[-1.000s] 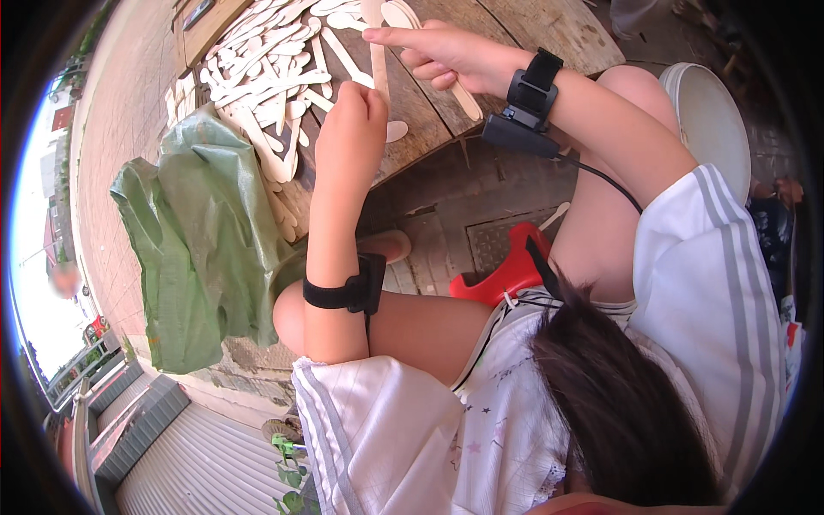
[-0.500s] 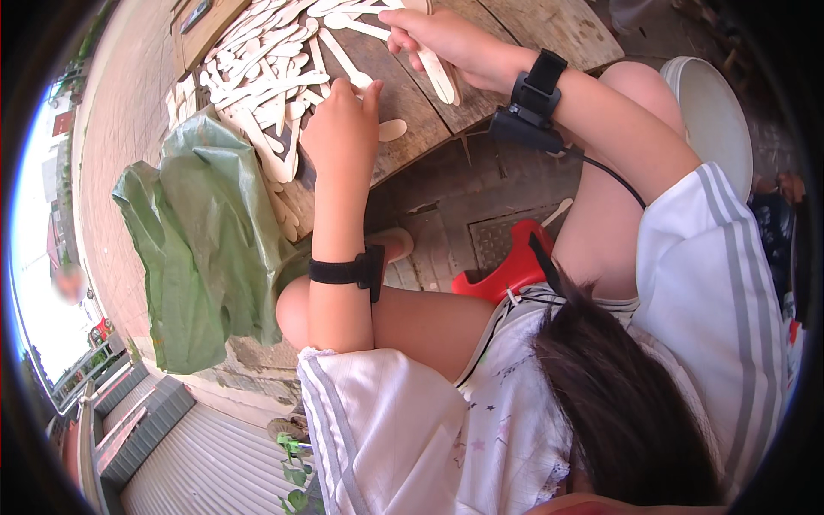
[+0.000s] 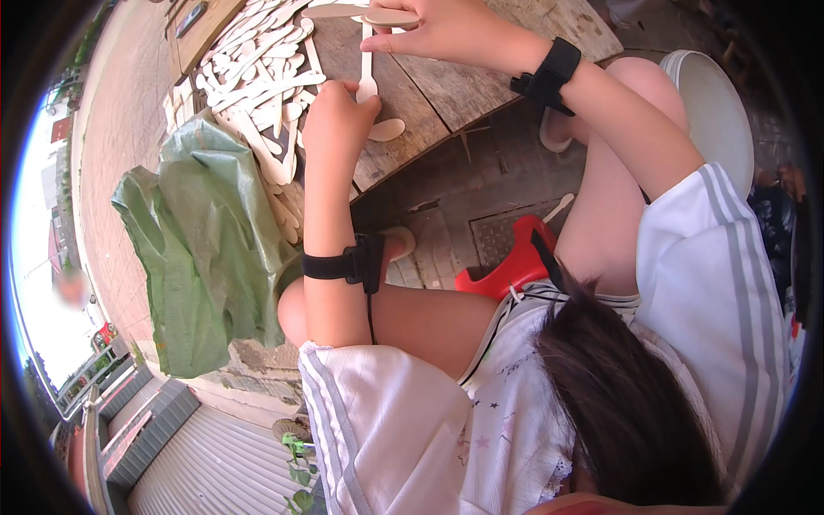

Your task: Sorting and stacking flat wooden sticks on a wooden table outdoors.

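Note:
Over the wooden table, my left hand (image 3: pixel 342 120) is closed with thumb and finger pinching the bowl end of a pale wooden spoon (image 3: pixel 367 84). That spoon's handle points away from me, toward my other hand. My right hand (image 3: pixel 451 33) is closed around a few wooden spoons (image 3: pixel 393 17), which stick out to the left from its fingers. How many it holds cannot be made out. Beside my left hand, one loose wooden spoon (image 3: pixel 388 130) lies near the table edge. A big heap of wooden spoons (image 3: pixel 262 64) spreads to the left.
A green woven sack (image 3: pixel 202 257) drapes off the near left side of the wooden table (image 3: pixel 421 99). Below are a red plastic stool (image 3: pixel 506 262) and a stray wooden spoon (image 3: pixel 559 208) on the floor. A white bucket (image 3: pixel 712 112) stands at the right.
My right hand has moved up and left, turning its spoons from pointing toward me to pointing left. My left hand has shifted slightly down and left, still pinching a spoon.

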A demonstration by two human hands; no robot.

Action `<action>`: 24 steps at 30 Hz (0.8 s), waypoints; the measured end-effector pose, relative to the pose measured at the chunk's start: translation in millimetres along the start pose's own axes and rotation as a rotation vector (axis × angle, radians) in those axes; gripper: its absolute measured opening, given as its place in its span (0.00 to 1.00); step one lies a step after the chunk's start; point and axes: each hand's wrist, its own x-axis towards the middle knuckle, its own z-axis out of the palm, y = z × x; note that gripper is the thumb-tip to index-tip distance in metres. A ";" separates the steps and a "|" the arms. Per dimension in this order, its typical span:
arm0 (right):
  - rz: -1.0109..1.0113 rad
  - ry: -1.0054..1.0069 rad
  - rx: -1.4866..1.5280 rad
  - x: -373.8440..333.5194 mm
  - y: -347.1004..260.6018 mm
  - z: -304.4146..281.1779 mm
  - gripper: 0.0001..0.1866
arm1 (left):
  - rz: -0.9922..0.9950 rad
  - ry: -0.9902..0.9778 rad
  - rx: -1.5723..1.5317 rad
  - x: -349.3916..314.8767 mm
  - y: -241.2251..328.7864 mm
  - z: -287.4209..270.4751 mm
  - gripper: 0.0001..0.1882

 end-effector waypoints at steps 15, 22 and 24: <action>-0.381 -0.176 -0.729 -16.8 17.7 -7.5 0.06 | 0.153 0.124 -0.464 -4.7 14.1 -0.6 0.12; -0.032 -0.160 -0.635 0.0 15.2 -15.7 0.07 | 0.066 0.206 -0.435 -16.8 27.1 -9.2 0.19; -0.165 0.067 -0.525 1.9 19.2 -34.0 0.10 | 0.115 0.204 -0.440 -14.5 33.1 -6.0 0.19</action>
